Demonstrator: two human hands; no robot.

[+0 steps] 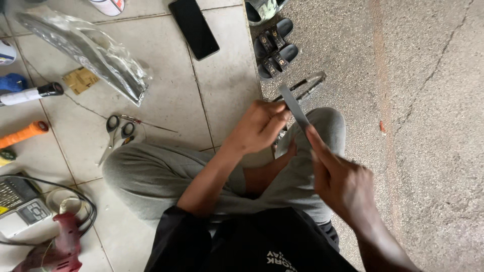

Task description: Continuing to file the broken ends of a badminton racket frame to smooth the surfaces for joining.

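My left hand [259, 126] pinches the grey strip [295, 108] taut; my right hand [338, 176], fingers closed, presses its lower end against my knee [327, 123] for support.

The left hand [259, 126] is covering the lower end of a thin grey strip [294, 107]. Its far end is blurring into a metal piece [308, 84] behind. A red power tool [63, 246] and green sandal [262, 9] are being cut off by the frame edges.

Grey strip [294, 107]: matt, flat, tape-like. Trousers [151, 176]: soft grey cloth. Floor tiles [222, 80], left: smooth, dull glaze. Concrete [413, 100], right: rough, cracked. Bag [85, 48], upper left: glossy clear plastic. Scissors [115, 133]: metal blades. Phone [194, 27]: glossy black.
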